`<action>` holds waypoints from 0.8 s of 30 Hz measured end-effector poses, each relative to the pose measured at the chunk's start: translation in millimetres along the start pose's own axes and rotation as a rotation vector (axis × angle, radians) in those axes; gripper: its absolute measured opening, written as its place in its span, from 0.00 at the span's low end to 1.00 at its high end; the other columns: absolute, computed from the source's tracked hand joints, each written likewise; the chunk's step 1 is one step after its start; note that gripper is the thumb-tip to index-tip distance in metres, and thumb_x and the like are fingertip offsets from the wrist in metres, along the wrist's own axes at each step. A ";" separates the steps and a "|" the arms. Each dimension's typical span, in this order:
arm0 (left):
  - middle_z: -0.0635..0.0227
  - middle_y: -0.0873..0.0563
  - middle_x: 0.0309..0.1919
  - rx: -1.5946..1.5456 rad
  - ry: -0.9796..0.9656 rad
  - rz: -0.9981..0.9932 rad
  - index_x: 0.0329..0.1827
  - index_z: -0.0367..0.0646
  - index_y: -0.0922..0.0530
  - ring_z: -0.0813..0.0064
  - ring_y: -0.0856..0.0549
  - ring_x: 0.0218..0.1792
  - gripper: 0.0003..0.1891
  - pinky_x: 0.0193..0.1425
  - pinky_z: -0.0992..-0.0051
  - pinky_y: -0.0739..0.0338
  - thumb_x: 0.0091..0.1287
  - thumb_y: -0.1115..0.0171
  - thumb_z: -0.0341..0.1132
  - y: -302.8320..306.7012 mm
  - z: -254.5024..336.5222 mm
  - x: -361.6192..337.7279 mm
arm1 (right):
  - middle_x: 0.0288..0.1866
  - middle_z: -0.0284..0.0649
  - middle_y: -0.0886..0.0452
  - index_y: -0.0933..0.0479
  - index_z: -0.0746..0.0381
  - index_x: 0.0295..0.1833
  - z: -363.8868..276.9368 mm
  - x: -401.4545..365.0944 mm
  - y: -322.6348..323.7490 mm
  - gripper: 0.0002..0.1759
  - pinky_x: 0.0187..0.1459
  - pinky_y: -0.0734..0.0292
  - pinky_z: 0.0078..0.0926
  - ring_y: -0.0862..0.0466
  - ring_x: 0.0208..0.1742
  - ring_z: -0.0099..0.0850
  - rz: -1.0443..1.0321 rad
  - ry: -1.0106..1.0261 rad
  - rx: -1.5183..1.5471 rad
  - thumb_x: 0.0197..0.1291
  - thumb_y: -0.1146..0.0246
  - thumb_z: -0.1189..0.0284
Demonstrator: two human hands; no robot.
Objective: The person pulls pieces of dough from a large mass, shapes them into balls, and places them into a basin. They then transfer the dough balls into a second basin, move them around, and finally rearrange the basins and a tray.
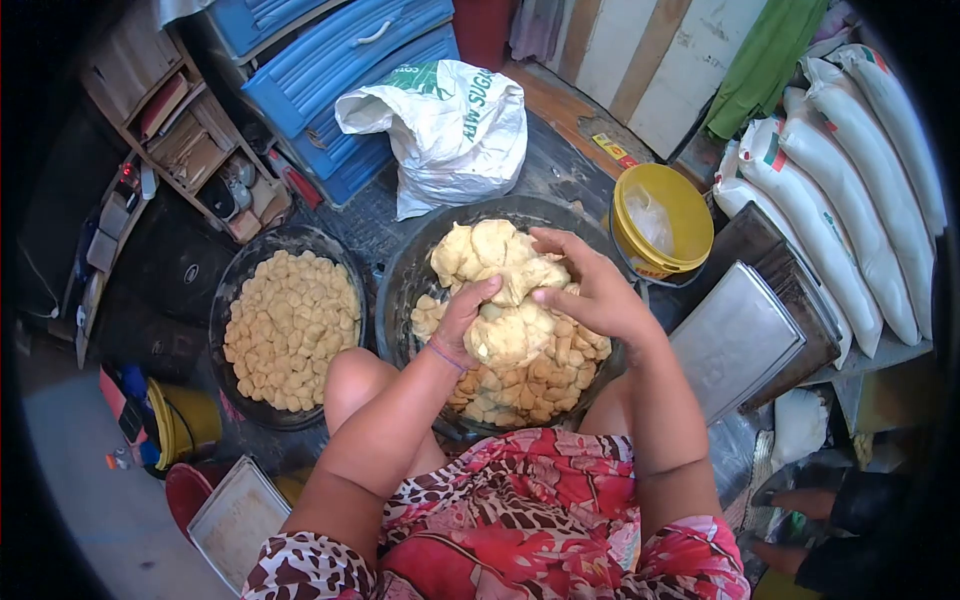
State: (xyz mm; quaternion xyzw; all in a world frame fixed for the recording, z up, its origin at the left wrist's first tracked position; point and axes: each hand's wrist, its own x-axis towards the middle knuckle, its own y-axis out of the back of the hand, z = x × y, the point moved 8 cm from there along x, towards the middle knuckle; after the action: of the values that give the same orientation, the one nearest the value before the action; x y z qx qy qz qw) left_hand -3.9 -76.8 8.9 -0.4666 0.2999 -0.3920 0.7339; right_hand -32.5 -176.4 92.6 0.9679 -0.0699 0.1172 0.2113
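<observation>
A mass of pale dough [508,335] was held between both hands, above a large dark basin [403,285] that was set directly beneath them. The left hand [462,325] was partly closed around the lower left of the mass, with the thumb laid on its surface; the fingers underneath were hidden. The right hand [592,285] was half open, its thumb and bent fingers pressed against the upper right side. A rough lump [478,250] was seen just beyond the hands; whether it was joined to the held mass could not be told. Below and nearer the body, the basin was filled with small tan pieces [530,385], loosely heaped. To the left of the hands, a second basin [348,257] was packed with similar rounded pieces [290,330]. Beyond the hands, a crumpled white sack [465,130] marked "RAW SUGAR" was placed before blue drawers [350,60]. To the right and slightly beyond, a yellow bucket [688,235] was seen with clear plastic [650,220] inside. Nearer on that side, flat metal trays [740,340] were leaned at a slant, and farther right, long white sacks [850,180] were stacked side by side.
</observation>
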 end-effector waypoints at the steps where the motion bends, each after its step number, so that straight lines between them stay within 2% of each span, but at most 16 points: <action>1: 0.56 0.24 0.53 0.001 -0.018 -0.007 0.62 0.34 0.37 0.64 0.20 0.51 0.25 0.53 0.63 0.23 0.62 0.47 0.36 -1.1 0.6 -0.6 | 0.42 0.42 0.25 0.25 0.61 0.49 1.8 0.3 2.2 0.19 0.51 0.31 0.25 0.24 0.45 0.33 0.002 -0.003 0.003 0.49 0.37 0.72; 3: 0.54 0.26 0.55 0.006 0.007 0.003 0.63 0.35 0.39 0.62 0.22 0.53 0.26 0.56 0.60 0.26 0.63 0.48 0.36 13.4 -1.7 0.3 | 0.44 0.41 0.24 0.24 0.59 0.48 6.8 3.9 29.2 0.18 0.51 0.31 0.25 0.24 0.45 0.33 0.167 -0.013 -0.022 0.47 0.38 0.76; 4: 0.53 0.28 0.57 0.011 0.029 0.007 0.65 0.37 0.41 0.59 0.24 0.54 0.27 0.58 0.57 0.28 0.63 0.50 0.37 16.9 -2.6 0.5 | 0.45 0.41 0.24 0.24 0.60 0.48 1.5 3.3 49.8 0.20 0.49 0.30 0.24 0.23 0.45 0.32 0.277 -0.003 -0.178 0.45 0.40 0.78; 5: 0.53 0.28 0.57 0.008 0.024 0.008 0.65 0.37 0.41 0.59 0.24 0.54 0.27 0.58 0.57 0.28 0.63 0.50 0.37 18.2 -1.7 0.6 | 0.46 0.41 0.24 0.25 0.59 0.49 11.3 1.3 68.9 0.19 0.51 0.31 0.29 0.25 0.48 0.34 0.405 -0.065 -0.118 0.47 0.37 0.74; 6: 0.53 0.28 0.57 -0.015 0.017 0.006 0.65 0.37 0.41 0.59 0.23 0.54 0.27 0.58 0.58 0.28 0.64 0.50 0.37 16.8 -0.2 0.8 | 0.46 0.41 0.24 0.25 0.59 0.49 9.5 1.3 69.1 0.19 0.51 0.31 0.29 0.25 0.48 0.34 0.401 -0.064 -0.119 0.47 0.37 0.74; 8: 0.53 0.28 0.57 -0.037 0.013 -0.002 0.65 0.37 0.41 0.59 0.23 0.54 0.26 0.58 0.58 0.28 0.64 0.50 0.37 14.7 0.8 1.8 | 0.49 0.41 0.25 0.24 0.57 0.49 -16.4 -1.8 71.9 0.20 0.56 0.36 0.35 0.27 0.52 0.37 0.463 0.089 -0.581 0.48 0.35 0.68; 9: 0.53 0.28 0.57 -0.027 0.027 -0.001 0.65 0.38 0.41 0.59 0.23 0.54 0.26 0.58 0.59 0.27 0.65 0.51 0.38 15.8 -0.1 2.9 | 0.52 0.42 0.27 0.25 0.56 0.51 -13.3 2.2 57.5 0.22 0.60 0.41 0.38 0.30 0.55 0.41 0.344 0.139 -0.478 0.49 0.34 0.63; 11: 0.53 0.28 0.57 -0.018 0.044 0.005 0.65 0.38 0.40 0.60 0.23 0.54 0.26 0.58 0.59 0.27 0.65 0.51 0.39 22.5 -3.7 4.7 | 0.54 0.43 0.28 0.27 0.58 0.54 -14.0 5.3 14.8 0.24 0.59 0.40 0.35 0.32 0.59 0.36 0.033 0.085 -0.314 0.50 0.36 0.63; 12: 0.54 0.28 0.57 -0.015 0.028 0.031 0.65 0.39 0.40 0.60 0.23 0.53 0.25 0.58 0.60 0.27 0.66 0.51 0.40 27.1 -4.5 5.9 | 0.51 0.42 0.27 0.26 0.59 0.52 -24.6 2.3 -4.0 0.22 0.56 0.37 0.33 0.29 0.56 0.35 -0.023 0.210 -0.481 0.50 0.36 0.65; 15: 0.56 0.25 0.54 -0.035 0.013 0.051 0.63 0.39 0.38 0.64 0.21 0.51 0.24 0.55 0.63 0.25 0.67 0.50 0.42 24.9 -6.2 5.9 | 0.46 0.42 0.26 0.26 0.60 0.49 -4.4 6.7 -18.4 0.19 0.51 0.32 0.29 0.26 0.50 0.36 -0.137 0.093 -0.469 0.50 0.35 0.69; 17: 0.57 0.23 0.52 -0.066 0.019 0.035 0.61 0.38 0.36 0.66 0.20 0.49 0.24 0.54 0.65 0.24 0.67 0.50 0.42 9.2 -4.5 4.3 | 0.42 0.42 0.26 0.26 0.61 0.47 7.4 10.9 12.2 0.16 0.47 0.30 0.28 0.25 0.46 0.36 0.177 0.060 -0.281 0.50 0.37 0.74; 18: 0.57 0.23 0.52 -0.067 0.012 0.037 0.61 0.38 0.36 0.66 0.20 0.49 0.24 0.54 0.65 0.24 0.67 0.50 0.42 8.8 -3.7 5.0 | 0.42 0.42 0.26 0.26 0.61 0.47 6.5 12.9 15.2 0.16 0.47 0.30 0.28 0.25 0.46 0.36 0.171 0.064 -0.279 0.50 0.37 0.74; 20: 0.57 0.23 0.52 -0.058 0.004 0.031 0.61 0.38 0.36 0.64 0.20 0.50 0.24 0.55 0.64 0.25 0.67 0.50 0.43 8.4 -2.6 5.7 | 0.43 0.44 0.27 0.26 0.63 0.44 -3.9 9.5 36.9 0.14 0.48 0.30 0.30 0.25 0.46 0.41 0.387 0.107 -0.386 0.50 0.38 0.75; 24: 0.56 0.23 0.52 -0.101 0.000 0.058 0.61 0.38 0.35 0.63 0.21 0.51 0.24 0.55 0.63 0.25 0.67 0.50 0.43 11.9 0.8 5.9 | 0.43 0.44 0.27 0.26 0.63 0.44 -5.6 7.5 40.0 0.14 0.49 0.31 0.32 0.25 0.47 0.40 0.392 0.096 -0.426 0.49 0.38 0.76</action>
State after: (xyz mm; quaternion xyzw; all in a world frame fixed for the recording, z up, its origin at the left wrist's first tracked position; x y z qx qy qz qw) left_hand 3.3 -78.4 -2.2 -0.4941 0.3327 -0.3550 0.7205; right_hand -33.7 -210.7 115.1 0.8630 -0.2683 0.1843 0.3864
